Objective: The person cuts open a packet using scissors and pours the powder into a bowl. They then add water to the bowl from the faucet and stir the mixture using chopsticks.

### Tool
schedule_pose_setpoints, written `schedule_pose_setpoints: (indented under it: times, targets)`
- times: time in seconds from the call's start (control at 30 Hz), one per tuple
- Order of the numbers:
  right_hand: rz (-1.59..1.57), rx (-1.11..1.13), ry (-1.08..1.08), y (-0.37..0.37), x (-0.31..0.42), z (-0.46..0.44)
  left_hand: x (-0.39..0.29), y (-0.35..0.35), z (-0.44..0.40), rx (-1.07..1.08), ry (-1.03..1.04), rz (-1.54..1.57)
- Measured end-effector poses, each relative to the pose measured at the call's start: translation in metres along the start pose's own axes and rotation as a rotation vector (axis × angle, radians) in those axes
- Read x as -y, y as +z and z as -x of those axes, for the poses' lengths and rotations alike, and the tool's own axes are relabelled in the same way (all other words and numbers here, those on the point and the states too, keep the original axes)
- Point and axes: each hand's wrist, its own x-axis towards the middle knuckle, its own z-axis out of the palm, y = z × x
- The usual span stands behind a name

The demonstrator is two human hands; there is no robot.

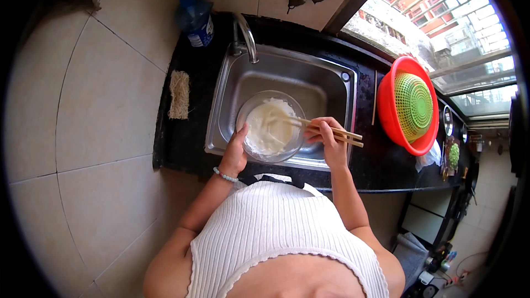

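Over the sink, the left hand grasps the glass bowl; the right hand (nearer) clasps the chopsticks, long axis crosswise over the sink, tips leftward in the pale mixture.

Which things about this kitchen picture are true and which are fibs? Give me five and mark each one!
1. The right hand holds chopsticks. True.
2. The left hand holds nothing. False: it holds the clear bowl.
3. The mixture in the bowl is bright red. False: it is pale and creamy white.
4. The green basket sits inside the red basin. True.
5. The bracelet is on the right wrist. False: it is on the left wrist.
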Motion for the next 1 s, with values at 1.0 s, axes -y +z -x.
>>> schedule_pose_setpoints:
  times: [1.0]
  targets:
    - [0.180, 0.419, 0.058, 0.014, 0.029, -0.013, 0.004, 0.001, -0.004, 0.024, -0.044, -0.004]
